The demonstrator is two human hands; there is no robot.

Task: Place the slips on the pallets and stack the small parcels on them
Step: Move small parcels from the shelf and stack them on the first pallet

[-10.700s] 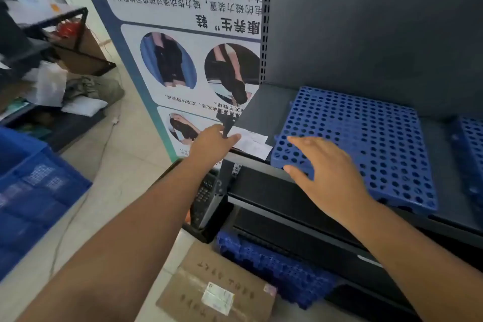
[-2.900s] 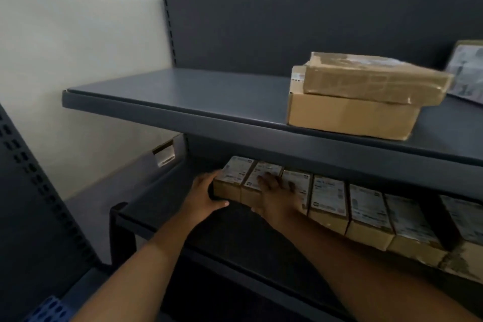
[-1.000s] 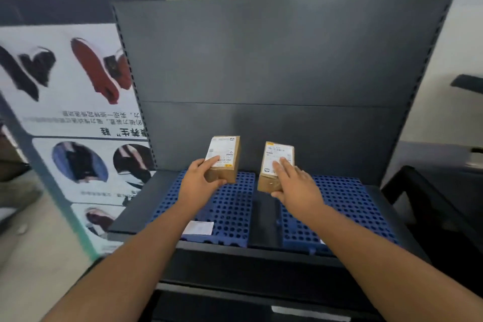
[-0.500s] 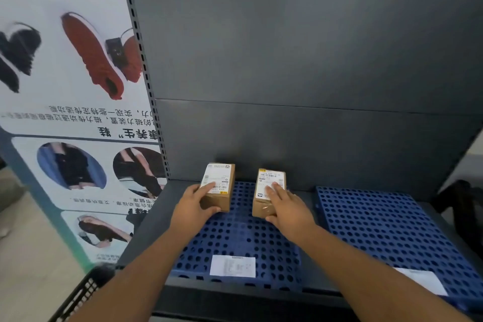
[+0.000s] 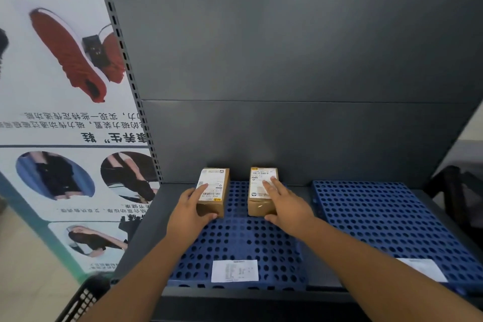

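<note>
Left hand [image 5: 189,213]: wrapped round the left parcel [image 5: 213,192]; thumb along the near end, fingers [image 5: 202,188] laid flat on the labelled top; the grip closes on the box from its left side.
Right hand [image 5: 286,208]: on the right parcel [image 5: 261,191]; fingers slightly spread over the white label on top, thumb curled under the near right corner; the hand clasps the box.
Left parcel: a small brown carton with a white label; it stands at the rear of the left pallet [image 5: 243,240], near the back panel [image 5: 287,60]; whether it rests fully on the pallet or is a little raised, I cannot tell.
Right parcel: same kind of carton, beside the left parcel with a clear gap between them; also at the rear of the left pallet.
Left pallet: blue, perforated, lying flat on the shelf [image 5: 146,222]; a white slip [image 5: 234,270] lies flat at its front edge, well apart from both parcels.
Right pallet [image 5: 386,222]: blue, perforated, beside the left pallet with a strip of shelf between; a second slip [image 5: 420,269] lies near its front edge, partly behind the right forearm.
Shelf: dark grey metal; upright with slots at its left.
Poster [image 5: 60,112]: stands left of the shelf; shows red shoes and printed text.
Basket [image 5: 83,298]: black, at the lower left, only a corner visible.
</note>
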